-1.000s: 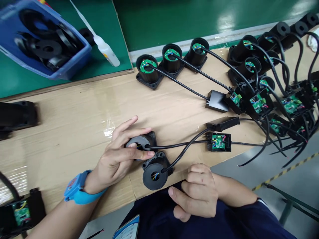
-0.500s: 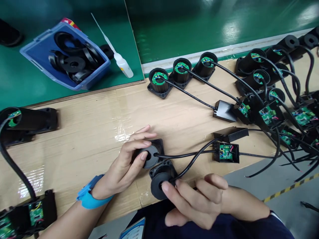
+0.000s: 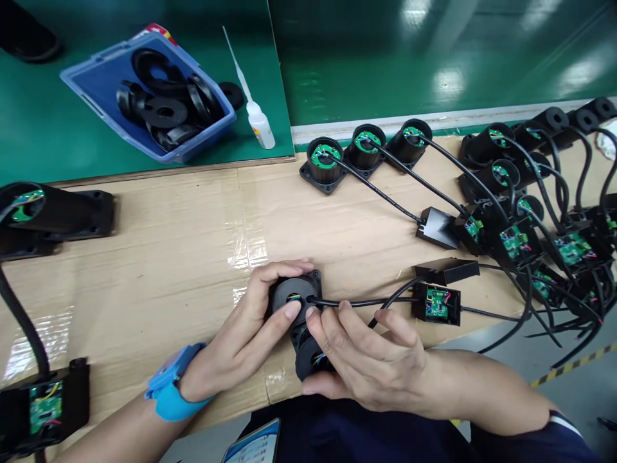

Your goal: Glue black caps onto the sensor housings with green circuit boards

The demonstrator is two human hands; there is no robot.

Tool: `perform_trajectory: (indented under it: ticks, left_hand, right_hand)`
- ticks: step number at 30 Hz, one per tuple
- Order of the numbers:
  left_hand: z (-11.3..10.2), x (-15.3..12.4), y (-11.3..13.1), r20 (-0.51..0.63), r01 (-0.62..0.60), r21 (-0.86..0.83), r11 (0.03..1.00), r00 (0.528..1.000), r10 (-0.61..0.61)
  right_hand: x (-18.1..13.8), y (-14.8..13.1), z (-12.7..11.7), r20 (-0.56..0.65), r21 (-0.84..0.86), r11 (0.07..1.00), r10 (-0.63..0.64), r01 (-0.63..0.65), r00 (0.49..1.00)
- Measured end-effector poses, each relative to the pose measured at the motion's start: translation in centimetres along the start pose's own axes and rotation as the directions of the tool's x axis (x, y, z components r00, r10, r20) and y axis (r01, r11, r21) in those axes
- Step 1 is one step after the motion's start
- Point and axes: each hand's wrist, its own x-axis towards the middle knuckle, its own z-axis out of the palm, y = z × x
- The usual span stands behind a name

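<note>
— Where on the cardboard-covered desk (image 3: 159, 257) are the hands?
— At its near edge, side by side. The left hand (image 3: 243, 334) is wrapped round the upper housing (image 3: 284, 296), thumb on its face.
— And the right hand (image 3: 371, 360)?
— Draped over the lower housing (image 3: 306, 360), one fingertip at the cable (image 3: 361, 302). Whether it grips, I cannot tell.

Bare table (image 3: 159, 257) at centre left gives free passage; cabled housings (image 3: 506, 193) crowd the right, blue bin (image 3: 144, 96) the upper left.
</note>
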Motion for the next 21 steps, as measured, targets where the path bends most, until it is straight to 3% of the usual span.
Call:
perform_trajectory:
  ticks: [3, 5, 8, 12, 17, 21]
  left_hand:
    - [-0.4, -1.2, -0.4, -0.09, -0.244, 0.296, 0.923, 0.955, 0.282]
    - [-0.7, -2.1, -0.9, -0.019, -0.382, 0.469, 0.796, 0.897, 0.442]
    - [-0.9, -3.3, -1.4, 0.034, -0.393, 0.507, 0.767, 0.898, 0.438]
    - [-0.7, -3.7, -1.7, 0.0, -0.337, 0.529, 0.779, 0.918, 0.397]
    - [-0.7, -1.7, -2.0, -0.003, -0.444, 0.563, 0.696, 0.842, 0.54]
    - [-0.3, -0.6, -1.7, -0.051, -0.451, 0.576, 0.682, 0.813, 0.58]
  right_hand:
    - [-0.1, 0.0, 0.2, -0.008, -0.001, 1.0, -0.009, 0.009, 1.0]
    - [-0.1, 0.0, 0.3, -0.024, 0.006, 1.0, -0.013, 0.013, 1.0]
    - [0.2, 0.3, 0.5, -0.035, 0.031, 0.999, -0.036, 0.037, 0.999]
    - [-0.1, 1.6, 0.1, -0.182, 0.192, 0.981, 0.047, -0.012, 0.982]
    - [-1.3, 4.2, -1.8, -0.251, 0.257, 0.962, 0.163, -0.097, 0.954]
    - [0.3, 5.2, -2.2, -0.183, 0.295, 0.942, 0.218, -0.158, 0.959]
